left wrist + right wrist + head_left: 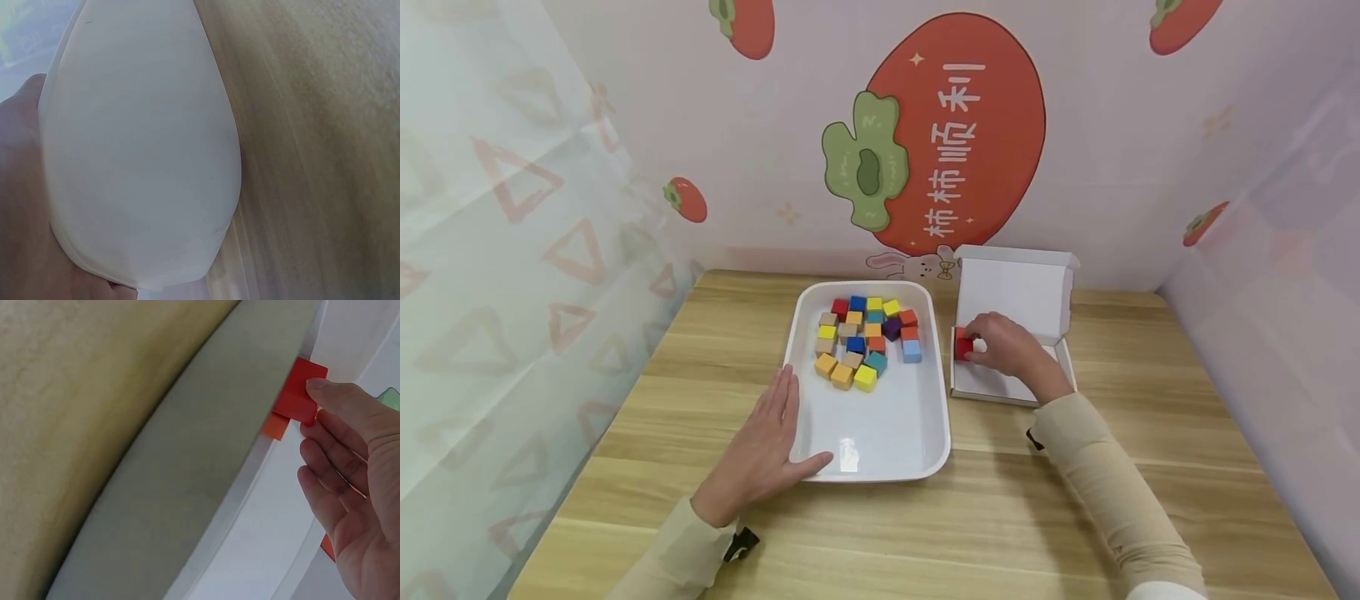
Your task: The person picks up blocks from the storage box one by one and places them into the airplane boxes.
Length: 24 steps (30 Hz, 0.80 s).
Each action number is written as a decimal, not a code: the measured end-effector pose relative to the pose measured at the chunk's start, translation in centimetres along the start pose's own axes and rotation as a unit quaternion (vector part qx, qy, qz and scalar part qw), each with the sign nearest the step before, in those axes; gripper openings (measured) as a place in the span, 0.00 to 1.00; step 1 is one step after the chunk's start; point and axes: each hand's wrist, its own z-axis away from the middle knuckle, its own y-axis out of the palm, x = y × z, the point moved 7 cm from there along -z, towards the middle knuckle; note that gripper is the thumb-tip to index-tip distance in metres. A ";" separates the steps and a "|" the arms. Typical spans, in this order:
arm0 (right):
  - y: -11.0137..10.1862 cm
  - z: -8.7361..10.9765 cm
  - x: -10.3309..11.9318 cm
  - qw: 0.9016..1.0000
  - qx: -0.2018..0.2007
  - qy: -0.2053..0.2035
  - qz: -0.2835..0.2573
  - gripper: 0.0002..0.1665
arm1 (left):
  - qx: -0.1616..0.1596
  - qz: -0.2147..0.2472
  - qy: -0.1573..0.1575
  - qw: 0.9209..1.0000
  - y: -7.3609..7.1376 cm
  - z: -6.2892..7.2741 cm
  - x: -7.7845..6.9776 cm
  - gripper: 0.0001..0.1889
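My right hand is inside a small white cardboard box, its thumb and fingers pinching a red cube by the box's left wall. In the right wrist view, the thumb lies on the face of this red cube, and an orange block shows right beside it. My left hand rests at the near left corner of a white tray, fingers straight along the rim and thumb spread over the near edge. The left wrist view shows the tray's outer wall beside that hand.
Several coloured cubes sit in the far half of the tray, in yellow, orange, blue, teal, purple, red and plain wood. The box's lid stands raised at the back, near the printed wall cloth. Everything rests on a wooden table.
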 end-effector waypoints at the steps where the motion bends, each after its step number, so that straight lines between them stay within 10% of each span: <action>1: 0.1 0.0 0.0 1.000 -0.002 -0.002 0.003 0.21 | 0.000 0.000 0.000 1.000 0.0 0.0 0.0 0.65; 24: 0.5 0.2 0.3 0.998 -0.028 -0.001 0.057 0.24 | 0.006 0.008 -0.003 1.000 -0.1 0.1 0.0 0.66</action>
